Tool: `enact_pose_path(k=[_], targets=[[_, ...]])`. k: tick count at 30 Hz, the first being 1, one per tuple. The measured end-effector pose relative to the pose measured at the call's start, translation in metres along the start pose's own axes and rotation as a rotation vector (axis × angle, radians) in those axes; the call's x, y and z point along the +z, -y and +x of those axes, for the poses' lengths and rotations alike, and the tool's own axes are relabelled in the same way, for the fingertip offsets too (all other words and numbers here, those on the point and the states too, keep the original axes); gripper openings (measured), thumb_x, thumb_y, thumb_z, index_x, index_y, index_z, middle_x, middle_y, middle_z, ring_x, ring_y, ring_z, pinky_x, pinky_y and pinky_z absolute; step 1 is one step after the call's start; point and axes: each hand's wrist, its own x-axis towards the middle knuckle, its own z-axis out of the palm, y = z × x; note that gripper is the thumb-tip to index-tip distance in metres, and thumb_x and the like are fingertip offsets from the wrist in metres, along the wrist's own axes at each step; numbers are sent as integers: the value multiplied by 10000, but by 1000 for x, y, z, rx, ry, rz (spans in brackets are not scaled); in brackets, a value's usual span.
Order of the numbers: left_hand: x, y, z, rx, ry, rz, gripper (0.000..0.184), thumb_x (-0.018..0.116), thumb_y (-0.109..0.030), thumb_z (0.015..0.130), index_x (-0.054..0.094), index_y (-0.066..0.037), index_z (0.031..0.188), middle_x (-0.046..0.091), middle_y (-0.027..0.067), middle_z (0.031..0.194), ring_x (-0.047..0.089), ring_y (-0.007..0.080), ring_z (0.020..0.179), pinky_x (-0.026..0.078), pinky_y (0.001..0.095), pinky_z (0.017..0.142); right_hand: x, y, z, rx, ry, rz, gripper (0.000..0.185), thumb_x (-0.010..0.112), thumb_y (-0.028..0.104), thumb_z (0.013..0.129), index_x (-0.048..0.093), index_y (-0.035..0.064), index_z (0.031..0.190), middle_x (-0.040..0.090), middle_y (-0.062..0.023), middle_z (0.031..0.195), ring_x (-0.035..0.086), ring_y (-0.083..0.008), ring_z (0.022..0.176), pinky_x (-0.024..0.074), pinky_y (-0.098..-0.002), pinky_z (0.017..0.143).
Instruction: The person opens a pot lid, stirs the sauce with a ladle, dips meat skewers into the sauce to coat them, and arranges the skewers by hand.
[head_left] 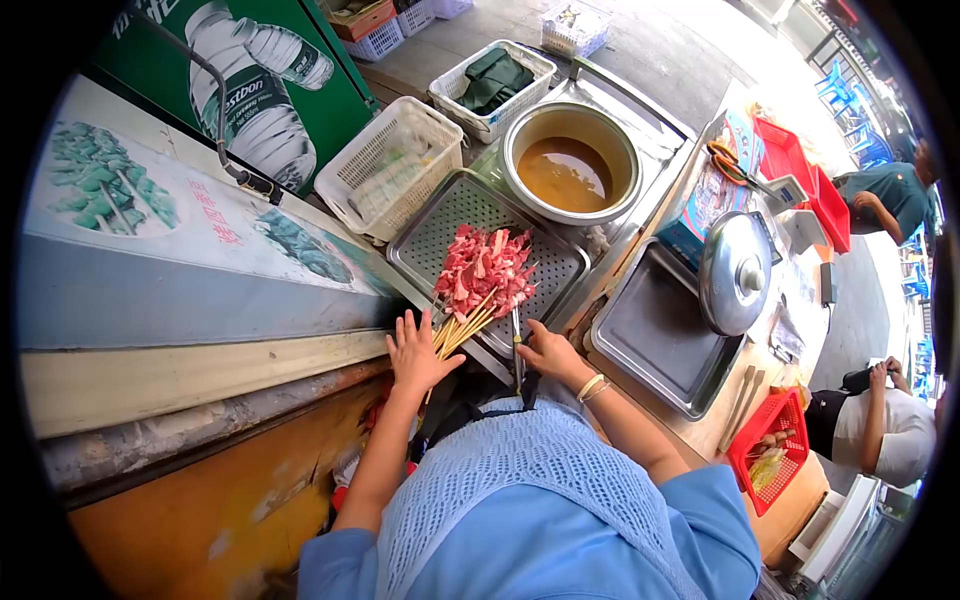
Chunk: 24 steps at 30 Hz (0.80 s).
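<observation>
Raw red meat (486, 268) on bamboo skewers lies heaped on a perforated metal tray (552, 262), the bare sticks (462, 328) pointing toward me. Fingers spread, my left hand (415, 357) is open beside the sticks, its thumb close to or touching them. On the other side, my right hand (552, 355) is open, fingers extended toward a slim metal tool (517, 345) at the tray's near edge. Whether the fingertips touch that tool I cannot tell, nor can I make out its exact kind.
Behind the tray stands a pot of brown liquid (565, 175). White baskets (345, 185) sit at the back left. To the right are an oblong metal tray (655, 335), a lid (735, 275), scissors (735, 165) and a red basket (770, 450). Two people stand at far right.
</observation>
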Motion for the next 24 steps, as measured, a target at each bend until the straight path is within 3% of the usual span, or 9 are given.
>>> enact_pose_path(k=[4, 7, 10, 11, 13, 14, 17, 18, 24], targets=[[16, 4, 18, -53, 246, 96, 1078, 746, -496, 592, 153, -135, 1417, 344, 209, 1338, 437, 391, 1158, 351, 510, 950, 39, 0, 15, 97, 23, -119, 613, 623, 319, 768, 340, -13, 1199, 610, -254, 794, 588, -423, 753, 466, -471, 691], [17, 4, 26, -120, 353, -24, 1052, 736, -426, 609, 130, -149, 1423, 451, 193, 1222, 526, 356, 1053, 436, 463, 873, 57, -21, 26, 77, -178, 46, 496, 625, 284, 741, 453, -8, 1103, 620, -215, 759, 607, -368, 703, 479, -425, 663], [23, 5, 26, -135, 373, -129, 982, 683, -283, 610, 142, -128, 1414, 572, 197, 1049, 576, 344, 971, 466, 395, 841, 47, -27, 32, 291, -98, 510, 265, 616, 235, 713, 607, -24, 767, 608, -87, 686, 564, -150, 632, 453, -307, 602], [26, 8, 27, -133, 370, -128, 982, 683, -283, 610, 142, -128, 1414, 572, 197, 1049, 576, 344, 971, 466, 395, 841, 44, -26, 31, 241, -194, 518, 274, 619, 232, 708, 617, -25, 805, 607, -85, 683, 556, -148, 635, 450, -307, 607], [33, 11, 26, -139, 397, -273, 972, 679, -301, 622, 143, -116, 1411, 590, 219, 1026, 589, 351, 946, 474, 410, 819, 32, -17, 23, 268, -282, 477, 277, 621, 229, 698, 623, -27, 803, 612, -107, 684, 580, -188, 656, 457, -323, 625], [37, 13, 26, -157, 373, -327, 969, 671, -288, 618, 139, -113, 1408, 603, 236, 1015, 593, 366, 940, 473, 416, 817, 26, -8, 17, 290, -309, 347, 301, 616, 221, 698, 599, -27, 868, 626, -159, 743, 616, -278, 711, 472, -365, 668], [43, 14, 24, -191, 359, -402, 966, 663, -281, 616, 134, -120, 1408, 600, 242, 1023, 592, 378, 938, 472, 423, 813, 35, -9, 8, 307, -480, 155, 278, 598, 177, 727, 543, -15, 921, 620, -176, 786, 610, -292, 699, 469, -379, 661], [44, 15, 23, -186, 359, -403, 966, 663, -281, 616, 134, -120, 1408, 600, 242, 1023, 592, 378, 938, 472, 423, 813, 33, -4, 3, 321, -492, 76, 289, 576, 168, 742, 501, 1, 966, 611, -225, 845, 607, -364, 771, 465, -424, 703], [39, 16, 27, -184, 367, -395, 973, 661, -278, 622, 115, -122, 1412, 608, 240, 1000, 597, 373, 924, 473, 424, 809, 18, 6, -36, 317, -573, 63, 309, 587, 172, 749, 494, 18, 1001, 608, -214, 841, 602, -364, 801, 464, -409, 719]])
